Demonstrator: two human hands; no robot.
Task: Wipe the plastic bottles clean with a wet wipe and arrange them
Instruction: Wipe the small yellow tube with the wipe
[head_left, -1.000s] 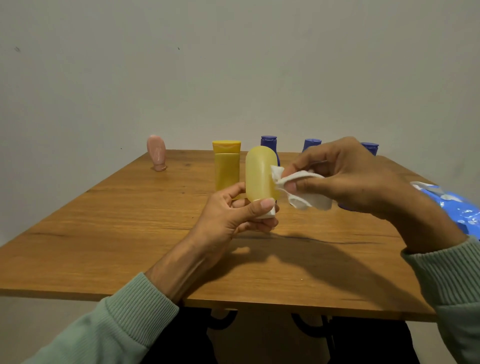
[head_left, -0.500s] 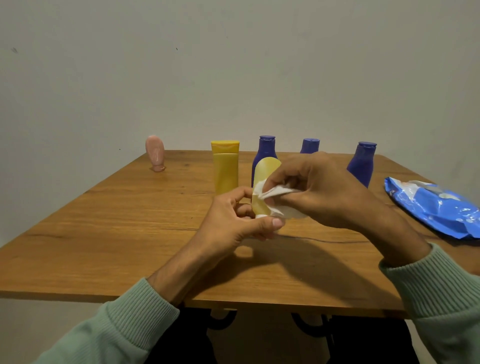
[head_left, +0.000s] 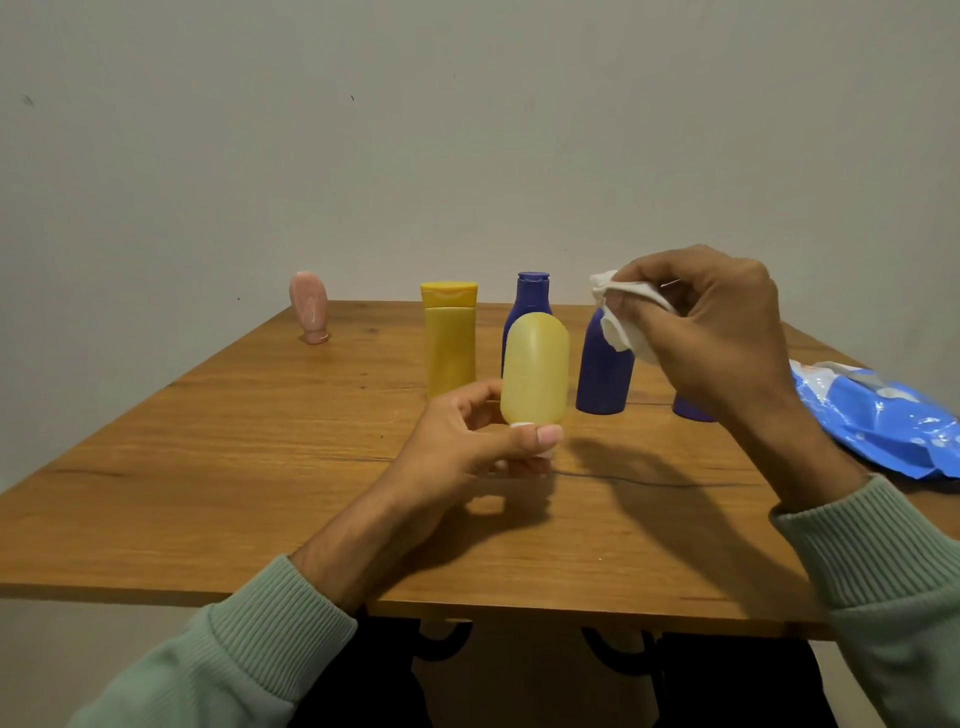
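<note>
Wooden tabletop (head_left: 208, 467) under a bare wall (head_left: 467, 130): the right hand (head_left: 711, 332), pinching the crumpled white wet wipe (head_left: 621, 332), has lifted clear of the translucent pale yellow plastic bottle (head_left: 535, 371) it was rubbing. The left hand (head_left: 467, 447) grips that bottle cap-down above the tabletop. This stroke looks finished. Fingers hide most of its white cap (head_left: 519, 424); the right wrist mostly covers one dark blue bottle (head_left: 691, 413).

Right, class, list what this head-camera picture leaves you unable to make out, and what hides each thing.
Head view throughout.
1. far-right blue bottle: only its base shows behind the right hand.
2. pale yellow bottle: cap mostly covered by the left hand.
3. wet wipe pack: cut off by the right edge, print blurred.
4. wet wipe: bunched in the right hand, surface hidden.
</note>
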